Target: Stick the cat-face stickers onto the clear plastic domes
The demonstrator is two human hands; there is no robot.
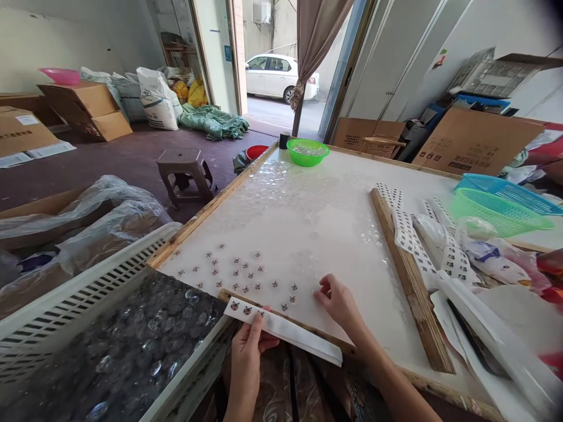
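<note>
My left hand [250, 346] pinches a white strip of stickers [303, 341] between thumb and fingers, over the table's near wooden edge. Several small dark cat-face stickers sit at the strip's left end, and its right part is bare. My right hand [336, 299] hovers at or just above the white tabletop [308, 234], thumb and index finger drawn together; whatever is between them is too small to make out. Left of it, several cat-face stickers [275, 284] lie scattered on the table, seemingly on clear round pieces. More clear pieces [268, 181] cover the table's far left part.
At left stands a white plastic crate [88, 293] with clear round pieces. A green bowl [308, 158] and a dark cup [284, 140] are at the far corner. On the right are a wooden bar [409, 281], sticker sheets [407, 228] and baskets [492, 214]. A stool [182, 158] stands beyond.
</note>
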